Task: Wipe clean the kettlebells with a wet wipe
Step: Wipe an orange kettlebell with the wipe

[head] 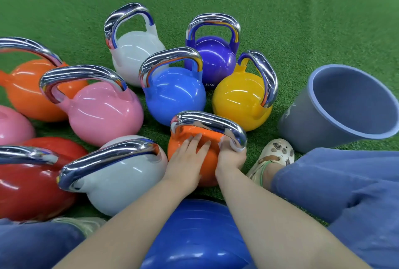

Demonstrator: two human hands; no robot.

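Head view showed a small orange kettlebell (194,161) sitting on the green turf (280,20), right in front of the person's knees. The left hand (187,158) lay flat on its round body with fingers spread, holding nothing. The right hand (232,155) had its grip curled round the near end of the shiny handle (207,121), pinching a white wet wipe (234,147) against the metal. The kettlebell looked heavy, hard and slippery, so it would likely not tip easily. The best place to hold it was probably the handle, just above that grip. The wipe looked soft and thin.
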